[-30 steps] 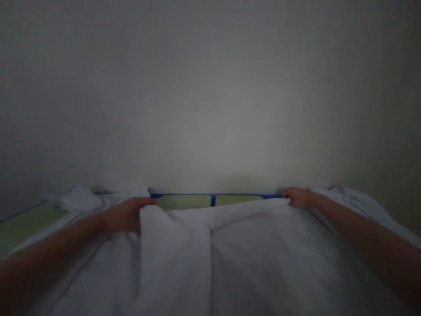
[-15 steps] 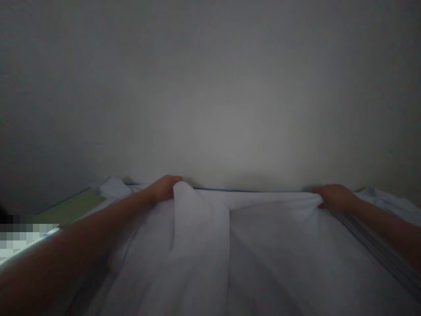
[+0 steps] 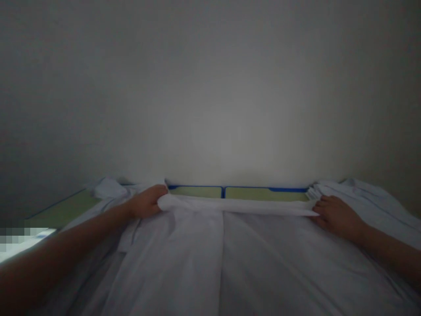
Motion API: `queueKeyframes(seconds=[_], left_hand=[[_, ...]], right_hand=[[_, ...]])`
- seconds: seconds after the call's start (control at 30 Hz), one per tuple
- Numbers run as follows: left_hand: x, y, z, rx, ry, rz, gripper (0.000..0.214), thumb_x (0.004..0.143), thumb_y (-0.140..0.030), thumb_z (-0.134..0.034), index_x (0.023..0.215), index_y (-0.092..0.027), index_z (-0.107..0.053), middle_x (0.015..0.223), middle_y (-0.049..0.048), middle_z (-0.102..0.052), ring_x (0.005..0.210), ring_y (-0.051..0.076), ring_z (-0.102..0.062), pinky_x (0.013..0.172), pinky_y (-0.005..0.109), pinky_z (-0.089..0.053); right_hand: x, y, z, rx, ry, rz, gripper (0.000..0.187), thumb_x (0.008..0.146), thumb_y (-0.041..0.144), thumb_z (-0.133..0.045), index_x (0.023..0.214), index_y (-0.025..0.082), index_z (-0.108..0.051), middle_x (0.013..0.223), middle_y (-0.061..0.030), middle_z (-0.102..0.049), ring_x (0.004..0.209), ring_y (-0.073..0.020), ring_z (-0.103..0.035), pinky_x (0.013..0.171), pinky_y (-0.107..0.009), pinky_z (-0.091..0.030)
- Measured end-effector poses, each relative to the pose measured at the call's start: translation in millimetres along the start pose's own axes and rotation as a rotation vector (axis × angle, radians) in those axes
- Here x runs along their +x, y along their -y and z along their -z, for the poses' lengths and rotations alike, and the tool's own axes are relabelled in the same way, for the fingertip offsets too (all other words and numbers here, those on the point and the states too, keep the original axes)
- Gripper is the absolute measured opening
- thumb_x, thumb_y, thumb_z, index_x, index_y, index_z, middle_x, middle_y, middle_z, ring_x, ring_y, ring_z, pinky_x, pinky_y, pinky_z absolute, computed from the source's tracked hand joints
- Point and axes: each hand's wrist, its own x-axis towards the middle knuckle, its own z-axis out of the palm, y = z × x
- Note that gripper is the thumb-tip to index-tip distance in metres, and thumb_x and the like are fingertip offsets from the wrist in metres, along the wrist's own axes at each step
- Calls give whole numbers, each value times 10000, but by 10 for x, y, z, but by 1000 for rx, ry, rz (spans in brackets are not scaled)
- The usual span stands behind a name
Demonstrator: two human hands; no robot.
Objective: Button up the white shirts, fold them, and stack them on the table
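Note:
A large white cloth (image 3: 184, 263) with a lengthwise seam or front edge down its middle is spread toward me, loosely wrinkled. Its far edge forms a flat band stretched straight between my two hands. At the band's left end, my left hand (image 3: 148, 201) is closed on the fabric, thumb side toward the middle. My right hand (image 3: 335, 217) pinches the other end, its fingers curled over the edge. The near part of the cloth runs out of view at the bottom.
Beyond the band shows a pale green surface with blue edging (image 3: 263, 193), against a grey wall (image 3: 230, 96). Bunched white fabric (image 3: 110, 188) lies at far left, and a stack of folded white cloth (image 3: 365, 197) at far right. Something bright lies at the left edge.
Both hands have drawn the cloth's far edge back toward me, uncovering the green surface behind it. The left hand has shifted left, and the edge now looks like a straight, narrow band.

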Motion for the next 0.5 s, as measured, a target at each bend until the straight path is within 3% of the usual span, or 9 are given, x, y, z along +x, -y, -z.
queueKeyframes(seconds=[0.17, 0.27, 0.33, 0.43, 0.5], left_hand=[[-92, -154, 20, 34, 118, 79, 378, 809, -388, -384, 1046, -171, -583, 1074, 94, -581, 1026, 231, -512, 918, 323, -364], [-130, -362, 67, 153, -35, 75, 518, 736, -345, -521, 1217, -157, -487, 1225, 129, -503, 1150, 273, -439, 993, 368, -322], [-158, -545, 96, 193, -104, -30, 521, 775, -273, -500, 1286, -195, -429, 1317, 115, -436, 1242, 271, -353, 1060, 412, -238], [-179, -809, 97, 132, 52, -278, 422, 863, -162, -361, 1238, -313, -483, 1337, 27, -447, 1283, 208, -322, 1107, 436, -148], [-157, -906, 70, 71, 157, -360, 380, 866, -164, -365, 1159, -319, -552, 1292, 8, -501, 1255, 187, -371, 1108, 404, -181]], right_hand=[[-81, 7, -146, 23, -20, 5, 323, 838, 412, -423, 931, 196, -644, 872, -96, -629, 870, -248, -547, 815, -410, -366], [-46, -22, -252, -28, -85, 7, 405, 755, 281, -517, 1140, 165, -559, 1027, -130, -605, 960, -277, -535, 851, -434, -372], [-3, 21, -282, -69, -139, 56, 495, 738, 165, -495, 1233, 165, -488, 1140, -144, -557, 1042, -286, -504, 886, -446, -363], [92, 181, -265, -62, -182, 197, 469, 799, 90, -405, 1252, 192, -472, 1191, -135, -534, 1094, -260, -484, 927, -445, -350], [177, 285, -236, -5, -163, 258, 400, 830, 96, -381, 1190, 190, -528, 1140, -126, -569, 1065, -235, -511, 948, -435, -347]])
